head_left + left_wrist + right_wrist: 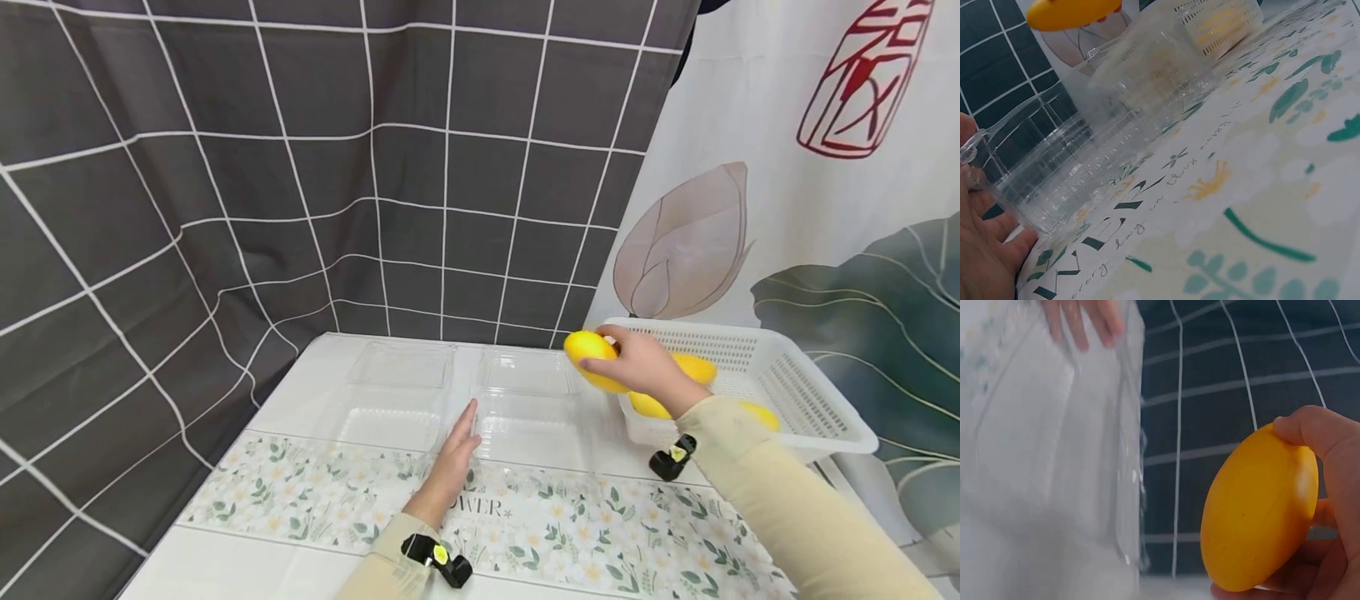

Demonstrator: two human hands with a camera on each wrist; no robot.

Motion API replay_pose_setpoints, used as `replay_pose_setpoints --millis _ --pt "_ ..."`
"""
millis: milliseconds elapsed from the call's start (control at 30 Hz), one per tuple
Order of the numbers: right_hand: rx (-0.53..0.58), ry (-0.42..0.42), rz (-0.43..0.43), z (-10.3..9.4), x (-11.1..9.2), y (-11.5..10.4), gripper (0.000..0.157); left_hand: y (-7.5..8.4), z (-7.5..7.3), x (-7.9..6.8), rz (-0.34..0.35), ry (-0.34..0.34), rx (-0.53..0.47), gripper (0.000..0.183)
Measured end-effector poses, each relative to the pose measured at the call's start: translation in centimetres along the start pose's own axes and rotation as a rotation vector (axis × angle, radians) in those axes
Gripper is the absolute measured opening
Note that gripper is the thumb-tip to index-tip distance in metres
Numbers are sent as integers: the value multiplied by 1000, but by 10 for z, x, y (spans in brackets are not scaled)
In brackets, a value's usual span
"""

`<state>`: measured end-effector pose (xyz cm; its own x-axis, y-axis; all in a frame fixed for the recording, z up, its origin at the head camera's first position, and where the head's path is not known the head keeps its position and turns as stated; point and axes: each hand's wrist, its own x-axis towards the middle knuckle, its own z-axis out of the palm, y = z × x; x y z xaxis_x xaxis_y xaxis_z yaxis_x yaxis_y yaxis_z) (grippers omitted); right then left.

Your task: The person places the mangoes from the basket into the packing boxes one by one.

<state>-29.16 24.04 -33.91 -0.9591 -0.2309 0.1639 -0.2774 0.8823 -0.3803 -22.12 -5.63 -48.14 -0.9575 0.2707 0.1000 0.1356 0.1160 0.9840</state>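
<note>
Yellow, smooth, oval fruit point(585, 354) sits in the right hand point(647, 367), gripped between thumb and curled fingers, raised above the left end of the white slotted basket point(817, 396), on the side facing the right clear container point(532, 429). More yellow fruits point(696, 367) lie in the basket, partly hidden by the right arm.

Left hand point(450, 462): fingers extended, no grasp seen, alongside the left wall of that right container. Left wrist view has the fingers right up at the clear plastic; exact contact can't be told. Left clear container point(392, 425) stands beside it. Both are open, lids folded toward the back; no fruit seen in either.

Writing: floral table cover point(577, 533) carries dark capitals point(480, 507), "OWER" legible in the head view, start of the word covered by the left hand. Left wrist view adds a thin script line point(1160, 194), reads roughly "every day in this", last word unclear. Red seal-style mark point(862, 83) on the white curtain point(772, 125), characters not legible. Each wrist has a black camera with a yellow sticker, text too small to read. No brand names legible
</note>
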Motion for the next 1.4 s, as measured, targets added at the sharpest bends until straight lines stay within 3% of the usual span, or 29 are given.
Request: replay_pose_setpoints --millis 200,367,533,833,1400 --pt "5 -53 -15 33 3 -28 71 -22 -1 10 6 -34 -127 51" --pt "41 -104 -19 61 1 -42 66 -24 0 12 33 -66 -254 54" --pt "59 -156 31 84 -5 -54 63 -22 1 12 42 -80 -325 52" --pt "110 -207 108 119 -8 -65 69 -25 1 13 78 -105 -353 53" --pt "94 -238 76 144 -12 -80 64 -22 4 11 19 -98 -345 52"
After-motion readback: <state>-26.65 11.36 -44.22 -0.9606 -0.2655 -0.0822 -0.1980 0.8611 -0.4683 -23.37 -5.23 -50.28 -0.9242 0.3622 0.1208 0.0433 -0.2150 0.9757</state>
